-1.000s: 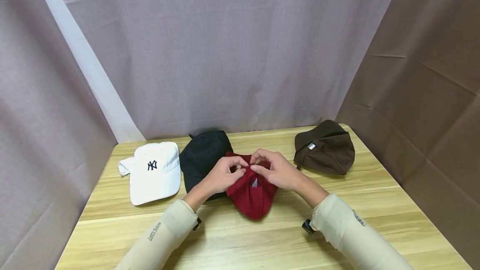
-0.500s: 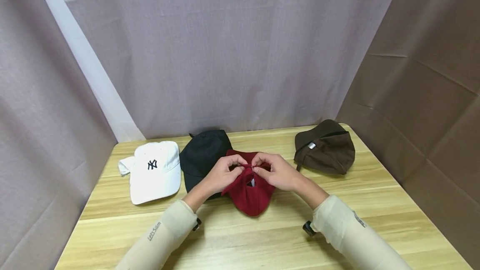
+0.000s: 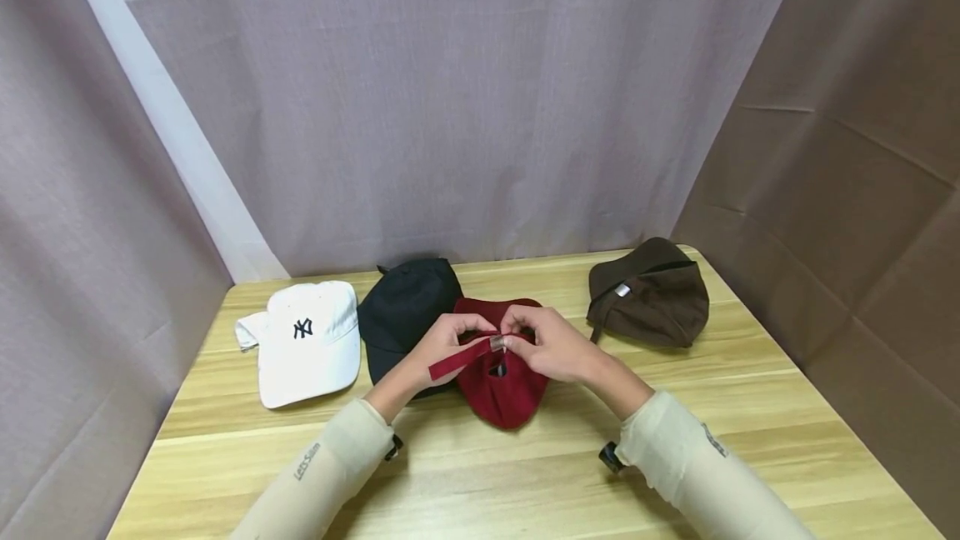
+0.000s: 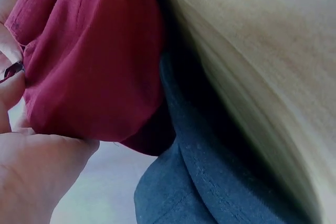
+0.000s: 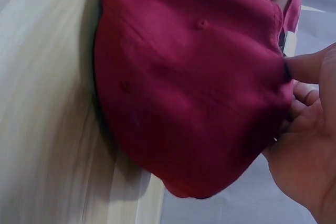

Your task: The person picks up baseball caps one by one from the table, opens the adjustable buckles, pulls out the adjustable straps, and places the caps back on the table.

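Both hands work at the back opening of a dark red baseball cap point(image 3: 504, 398) on the table. My left hand point(image 3: 438, 348) pinches the back edge from the left, thumb below and fingertips above. A loose red strap point(image 3: 453, 362) slants across this hand, running out from a small metal buckle point(image 3: 497, 343). From the right, my right hand point(image 3: 553, 345) pinches the cap beside the buckle. Red eyeleted panels of the cap's crown point(image 5: 189, 77) fill the right wrist view, with the right thumb at the edge. What the fingertips hold underneath is hidden.
A black cap point(image 3: 412, 298) lies just left of the red one, partly behind the left hand. Further left is a white cap point(image 3: 309, 348) with a dark logo. A brown cap point(image 3: 652, 298) lies near the back right corner of the wooden table point(image 3: 495, 482). Curtains stand behind.
The strap's free end, not visible earlier, now extends left over my left hand, and the metal buckle shows. The red cap has shifted slightly up and left. The other caps stay put.
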Demonstrator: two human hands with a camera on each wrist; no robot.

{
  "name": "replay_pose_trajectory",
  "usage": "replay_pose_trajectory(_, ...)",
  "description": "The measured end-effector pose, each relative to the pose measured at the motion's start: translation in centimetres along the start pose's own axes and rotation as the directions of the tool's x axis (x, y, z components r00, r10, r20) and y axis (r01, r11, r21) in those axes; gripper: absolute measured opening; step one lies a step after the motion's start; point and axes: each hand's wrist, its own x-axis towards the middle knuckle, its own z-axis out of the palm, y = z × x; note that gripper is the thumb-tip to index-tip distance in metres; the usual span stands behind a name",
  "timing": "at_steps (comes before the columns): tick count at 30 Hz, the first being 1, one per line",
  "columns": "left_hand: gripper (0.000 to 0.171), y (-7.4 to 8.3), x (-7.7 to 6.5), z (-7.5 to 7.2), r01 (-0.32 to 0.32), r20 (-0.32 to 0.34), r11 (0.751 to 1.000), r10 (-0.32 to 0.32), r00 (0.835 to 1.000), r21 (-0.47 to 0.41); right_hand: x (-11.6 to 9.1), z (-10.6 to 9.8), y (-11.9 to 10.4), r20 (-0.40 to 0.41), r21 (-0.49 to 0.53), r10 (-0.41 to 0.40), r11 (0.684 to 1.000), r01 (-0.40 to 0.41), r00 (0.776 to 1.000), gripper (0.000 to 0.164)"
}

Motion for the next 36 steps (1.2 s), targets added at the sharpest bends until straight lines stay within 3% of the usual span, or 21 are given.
replay_pose_trajectory(8, 0.015, -0.13, -0.07, -0.03, -0.009, 0.007, 0.999, 0.009, 1.000, -0.051, 0.23, 0.35, -0.76, 0.013, 0.003, -0.004, 1.000, 0.004, 1.000, 0.016)
replay_pose_trajectory(28, 0.014, -0.64, 0.00, -0.09, -0.032, 0.022, 0.996, 0.034, 0.999, -0.081, 0.80, -0.06, -0.38, 0.116, 0.072, -0.019, 0.997, 0.011, 0.993, 0.017)
replay_pose_trajectory(36, 0.013, -0.73, -0.19, -0.19, -0.030, 0.024, 0.998, 0.031, 0.999, -0.053, 0.84, -0.05, -0.48, 0.117, 0.057, -0.018, 0.998, 0.012, 0.993, 0.022)
